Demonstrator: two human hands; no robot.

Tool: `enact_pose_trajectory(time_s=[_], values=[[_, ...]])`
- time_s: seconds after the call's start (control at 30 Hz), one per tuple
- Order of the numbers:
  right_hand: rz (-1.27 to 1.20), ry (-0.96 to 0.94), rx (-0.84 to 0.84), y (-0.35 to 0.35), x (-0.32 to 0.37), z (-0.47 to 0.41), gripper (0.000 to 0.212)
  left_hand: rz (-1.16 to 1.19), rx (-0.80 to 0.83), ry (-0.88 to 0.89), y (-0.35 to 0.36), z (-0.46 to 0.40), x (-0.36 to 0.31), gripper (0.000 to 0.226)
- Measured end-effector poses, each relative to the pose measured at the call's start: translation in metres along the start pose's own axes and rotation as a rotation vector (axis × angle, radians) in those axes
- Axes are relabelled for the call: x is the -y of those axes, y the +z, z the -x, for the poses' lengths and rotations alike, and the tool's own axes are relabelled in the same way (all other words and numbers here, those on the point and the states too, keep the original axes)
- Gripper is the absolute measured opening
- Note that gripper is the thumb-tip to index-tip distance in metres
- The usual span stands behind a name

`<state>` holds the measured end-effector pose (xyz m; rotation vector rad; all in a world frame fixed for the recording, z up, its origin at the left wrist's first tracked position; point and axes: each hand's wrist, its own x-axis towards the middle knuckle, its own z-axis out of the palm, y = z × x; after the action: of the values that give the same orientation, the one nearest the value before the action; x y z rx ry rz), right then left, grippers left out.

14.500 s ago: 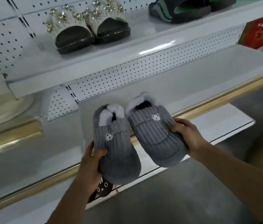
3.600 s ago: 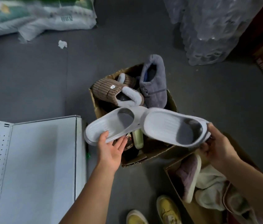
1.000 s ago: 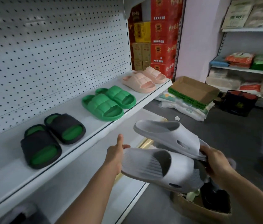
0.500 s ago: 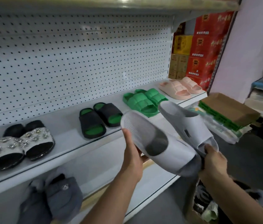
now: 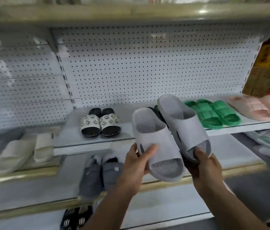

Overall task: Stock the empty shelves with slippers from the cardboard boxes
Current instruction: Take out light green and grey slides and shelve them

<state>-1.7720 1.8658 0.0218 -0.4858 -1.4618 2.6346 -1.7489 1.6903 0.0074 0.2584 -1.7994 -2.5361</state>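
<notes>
Both hands [image 5: 141,161] hold slides [image 5: 157,143] — seemingly aloft.

Both forearms are bare, left hand [image 5: 141,161] and right hand [image 5: 204,165] ungloved.

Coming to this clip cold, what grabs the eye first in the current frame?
The pair of light grey slides held up mid-frame, one in the left hand, one in the right hand. Behind them, the white shelf carries a row of pairs: jewelled black slippers, green slides, then pink slides at far right. Grey fuzzy slippers sit on the shelf below.
</notes>
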Motion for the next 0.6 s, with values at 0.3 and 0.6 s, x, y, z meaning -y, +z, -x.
enact_pose_trajectory(time_s=[0.3, 0.6], values=[[0.184, 0.069, 0.26, 0.094, -0.062, 0.026, 0.025, -0.02, -0.173, 0.077, -0.155, 0.023, -0.048, 0.061], [0.116, 0.171, 0.409, 0.247, -0.183, 0.103, 0.01, -0.048, -0.196, 0.16, -0.346, 0.053, -0.107, 0.05]])
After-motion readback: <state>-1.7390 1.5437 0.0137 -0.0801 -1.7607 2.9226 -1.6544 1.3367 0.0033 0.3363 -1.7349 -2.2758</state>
